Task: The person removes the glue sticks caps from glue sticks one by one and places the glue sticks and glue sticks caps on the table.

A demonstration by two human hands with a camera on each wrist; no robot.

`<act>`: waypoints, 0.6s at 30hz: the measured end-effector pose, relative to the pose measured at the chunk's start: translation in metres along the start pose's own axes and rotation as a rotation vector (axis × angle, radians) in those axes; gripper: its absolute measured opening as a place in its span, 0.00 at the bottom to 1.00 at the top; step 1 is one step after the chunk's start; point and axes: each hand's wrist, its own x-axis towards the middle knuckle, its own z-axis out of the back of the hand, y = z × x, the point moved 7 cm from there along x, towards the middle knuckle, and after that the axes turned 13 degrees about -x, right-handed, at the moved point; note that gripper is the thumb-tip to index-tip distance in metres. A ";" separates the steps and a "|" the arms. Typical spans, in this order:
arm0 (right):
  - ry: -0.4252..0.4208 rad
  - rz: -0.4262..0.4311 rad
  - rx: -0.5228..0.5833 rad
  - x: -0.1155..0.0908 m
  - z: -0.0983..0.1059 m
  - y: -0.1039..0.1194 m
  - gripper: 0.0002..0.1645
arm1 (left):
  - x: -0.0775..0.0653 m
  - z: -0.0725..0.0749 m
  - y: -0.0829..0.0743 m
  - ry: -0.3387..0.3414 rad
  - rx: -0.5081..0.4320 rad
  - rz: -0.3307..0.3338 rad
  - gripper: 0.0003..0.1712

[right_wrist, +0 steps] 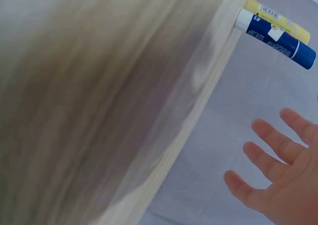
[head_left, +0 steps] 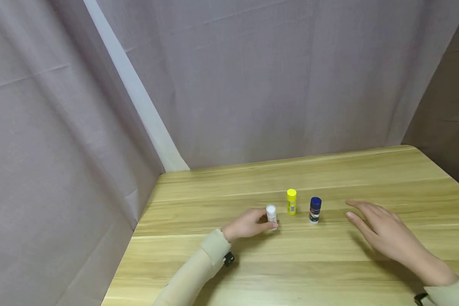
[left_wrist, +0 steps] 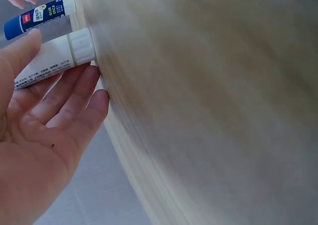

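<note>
A white glue stick [head_left: 271, 216] stands upright on the table, and my left hand [head_left: 248, 223] grips it from the left. In the left wrist view my thumb lies over the printed tube [left_wrist: 54, 58] and the fingers curl behind it. A yellow glue stick [head_left: 291, 202] stands just behind and to the right of the white one. Further right is an upright blue glue stick [head_left: 315, 210] with a white base. My right hand [head_left: 384, 231] hovers to the right of the blue stick, apart from it, fingers extended and holding nothing.
The wood-grain table [head_left: 199, 199] has its back edge against a grey curtain [head_left: 245, 85]. Another grey curtain [head_left: 61, 148] hangs along the left side, and a darker cloth [head_left: 451, 110] at the right.
</note>
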 end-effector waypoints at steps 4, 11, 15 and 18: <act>-0.023 0.022 -0.006 0.001 0.000 0.002 0.20 | -0.001 0.003 -0.001 0.015 0.032 0.014 0.11; -0.034 0.059 -0.014 0.000 0.004 0.008 0.18 | -0.011 0.019 -0.016 -0.014 0.023 0.028 0.12; -0.073 0.071 -0.003 -0.002 0.013 0.011 0.16 | -0.022 0.039 -0.033 -0.068 0.125 -0.008 0.13; -0.090 0.071 0.022 -0.005 0.020 0.014 0.14 | -0.031 0.054 -0.050 -0.094 0.214 -0.046 0.15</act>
